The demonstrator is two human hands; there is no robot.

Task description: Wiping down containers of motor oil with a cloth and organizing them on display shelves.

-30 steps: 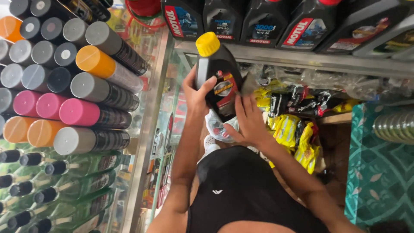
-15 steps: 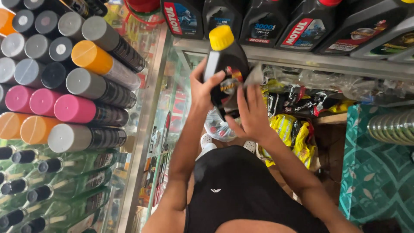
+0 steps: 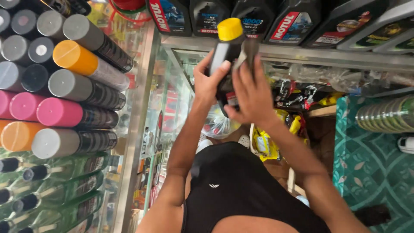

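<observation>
I hold a black oil bottle (image 3: pixel 228 51) with a yellow cap upright in front of me, close to the metal shelf edge (image 3: pixel 327 56). My left hand (image 3: pixel 209 80) grips its left side, fingers wrapped around the body. My right hand (image 3: pixel 252 92) covers the bottle's front and right side, fingers spread over the label and pressing a small grey cloth against it. The lower part of the bottle is hidden behind both hands.
A row of black oil bottles (image 3: pixel 284 21) stands on the shelf above. Spray cans (image 3: pixel 77 64) with coloured caps lie stacked at left beside a glass display case (image 3: pixel 151 125). Yellow packets (image 3: pixel 263 142) lie below, a teal patterned surface (image 3: pixel 375 168) at right.
The bottle has risen toward the shelf of oil bottles. My right hand has slid up over its front.
</observation>
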